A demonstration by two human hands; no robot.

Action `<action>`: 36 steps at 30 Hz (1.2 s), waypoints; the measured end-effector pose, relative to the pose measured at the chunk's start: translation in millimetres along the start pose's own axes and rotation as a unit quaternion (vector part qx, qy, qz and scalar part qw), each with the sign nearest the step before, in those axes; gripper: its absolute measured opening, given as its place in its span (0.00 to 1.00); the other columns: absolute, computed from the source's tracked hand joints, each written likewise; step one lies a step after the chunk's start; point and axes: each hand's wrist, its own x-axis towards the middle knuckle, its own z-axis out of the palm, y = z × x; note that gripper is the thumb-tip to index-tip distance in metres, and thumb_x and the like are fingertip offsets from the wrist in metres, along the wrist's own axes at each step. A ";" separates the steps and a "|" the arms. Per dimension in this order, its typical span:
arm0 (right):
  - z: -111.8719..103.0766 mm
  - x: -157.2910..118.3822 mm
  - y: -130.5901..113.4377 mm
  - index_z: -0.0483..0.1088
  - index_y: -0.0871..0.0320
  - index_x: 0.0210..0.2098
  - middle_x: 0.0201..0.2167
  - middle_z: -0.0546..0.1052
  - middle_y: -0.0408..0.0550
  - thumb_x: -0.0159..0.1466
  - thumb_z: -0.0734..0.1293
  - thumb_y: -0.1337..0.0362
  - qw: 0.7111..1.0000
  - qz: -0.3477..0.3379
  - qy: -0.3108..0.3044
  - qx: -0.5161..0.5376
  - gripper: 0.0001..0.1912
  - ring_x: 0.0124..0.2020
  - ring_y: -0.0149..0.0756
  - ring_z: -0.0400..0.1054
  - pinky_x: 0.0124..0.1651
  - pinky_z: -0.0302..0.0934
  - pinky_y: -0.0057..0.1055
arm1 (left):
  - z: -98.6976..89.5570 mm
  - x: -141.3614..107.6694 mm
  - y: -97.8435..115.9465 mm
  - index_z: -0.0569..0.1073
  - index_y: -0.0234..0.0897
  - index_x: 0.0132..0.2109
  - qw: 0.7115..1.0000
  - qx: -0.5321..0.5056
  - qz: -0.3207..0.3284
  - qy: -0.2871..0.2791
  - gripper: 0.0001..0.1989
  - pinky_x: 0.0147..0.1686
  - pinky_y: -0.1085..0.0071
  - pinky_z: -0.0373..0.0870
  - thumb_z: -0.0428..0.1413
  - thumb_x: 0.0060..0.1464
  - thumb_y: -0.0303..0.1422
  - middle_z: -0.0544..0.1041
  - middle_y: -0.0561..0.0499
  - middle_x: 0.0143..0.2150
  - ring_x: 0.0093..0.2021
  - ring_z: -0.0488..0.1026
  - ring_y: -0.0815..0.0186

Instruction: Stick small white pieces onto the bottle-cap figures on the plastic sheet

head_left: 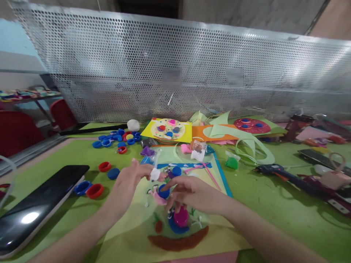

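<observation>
A perforated metal screen (pixel 192 54) stands beyond the pale yellow sheet (pixel 120 237), which lies on a green tabletop (pixel 255 204) beneath both hands and bears a modelled scene. To the left of the sheet lies a black phone (pixel 44 204), its screen dark apart from one bright reflection; to the right, a dark blue glue gun (pixel 290 179). Beyond the sheet is a bright yellow card (pixel 186 137) with a round decorated panel.

The right hand (pixel 192 193) is over the middle of the sheet, fingers bent; the left hand (pixel 134 175) extends over its left side, fingers reaching toward the far part. Whether either set of fingers grips anything cannot be told, as the view is blurred. Mostly blue caps (pixel 117 137) cluster beyond the sheet's left side. On the sheet, a brown strip (pixel 178 241) curves along the near part; a magenta cap (pixel 181 217) and a blue cap (pixel 164 191) sit nearer its middle, the latter under a right fingertip. A white lump (pixel 155 174) shows at the left fingertips, above the sheet.
</observation>
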 end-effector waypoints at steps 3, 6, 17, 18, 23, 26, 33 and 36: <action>0.4 -0.3 -2.7 0.67 0.59 0.39 0.28 0.76 0.45 0.57 0.59 0.74 1.000 0.000 -0.001 0.001 0.12 0.25 0.27 0.66 0.32 0.62 0.26 | 0.2 -0.3 -0.8 0.73 0.40 0.17 0.999 -0.002 -0.022 0.024 0.26 0.37 0.66 0.67 0.50 0.51 0.52 0.74 0.50 0.21 0.31 0.71 0.59; 1.0 -1.0 -5.2 0.67 0.59 0.39 0.28 0.76 0.44 0.56 0.59 0.75 1.000 0.005 -0.001 0.005 0.13 0.25 0.27 0.66 0.32 0.61 0.26 | 0.5 -2.4 -0.1 0.73 0.40 0.19 0.999 0.032 -0.016 0.011 0.19 0.29 0.69 0.65 0.54 0.51 0.45 0.73 0.53 0.20 0.24 0.68 0.63; 1.7 -1.9 -5.1 0.67 0.58 0.38 0.28 0.76 0.44 0.55 0.59 0.74 1.000 0.014 0.012 0.005 0.13 0.24 0.28 0.67 0.31 0.62 0.26 | -1.6 -3.2 0.8 0.76 0.39 0.24 0.995 0.091 0.037 -0.035 0.12 0.26 0.72 0.64 0.59 0.46 0.41 0.75 0.51 0.25 0.28 0.69 0.63; 1.7 -1.9 -5.1 0.67 0.58 0.38 0.28 0.76 0.44 0.55 0.59 0.74 1.000 0.014 0.012 0.004 0.12 0.24 0.28 0.67 0.31 0.62 0.26 | -1.5 -4.0 0.9 0.76 0.38 0.23 0.994 0.089 0.049 -0.045 0.12 0.28 0.71 0.64 0.58 0.48 0.40 0.74 0.51 0.25 0.28 0.69 0.63; 1.6 -1.0 -3.3 0.67 0.58 0.39 0.28 0.76 0.43 0.54 0.59 0.75 1.000 0.009 0.003 0.005 0.15 0.25 0.28 0.67 0.31 0.62 0.26 | -0.3 -6.2 1.7 0.75 0.40 0.24 0.993 0.083 0.075 -0.046 0.09 0.31 0.70 0.65 0.58 0.49 0.37 0.74 0.52 0.26 0.30 0.69 0.63; 1.7 0.0 -2.1 0.68 0.58 0.40 0.27 0.76 0.43 0.53 0.59 0.76 1.000 0.008 0.004 0.003 0.16 0.25 0.27 0.67 0.32 0.62 0.25 | 0.4 -5.0 0.7 0.76 0.41 0.28 0.995 0.084 0.049 -0.025 0.07 0.33 0.70 0.67 0.59 0.46 0.40 0.77 0.51 0.30 0.33 0.71 0.61; 0.4 -1.8 -0.6 0.68 0.58 0.39 0.27 0.76 0.43 0.53 0.59 0.75 1.000 -0.003 0.002 0.002 0.16 0.25 0.28 0.67 0.32 0.62 0.26 | 2.8 -5.3 7.4 0.71 0.40 0.24 0.990 0.128 0.054 -0.029 0.15 0.25 0.73 0.63 0.50 0.53 0.41 0.71 0.53 0.24 0.27 0.68 0.64; 0.4 -1.8 -1.2 0.68 0.58 0.39 0.28 0.76 0.43 0.52 0.58 0.75 1.000 0.000 -0.001 0.005 0.17 0.25 0.28 0.67 0.31 0.62 0.26 | 2.3 -6.0 7.2 0.72 0.40 0.24 0.989 0.123 0.065 -0.046 0.14 0.28 0.72 0.64 0.52 0.53 0.41 0.73 0.52 0.26 0.31 0.69 0.62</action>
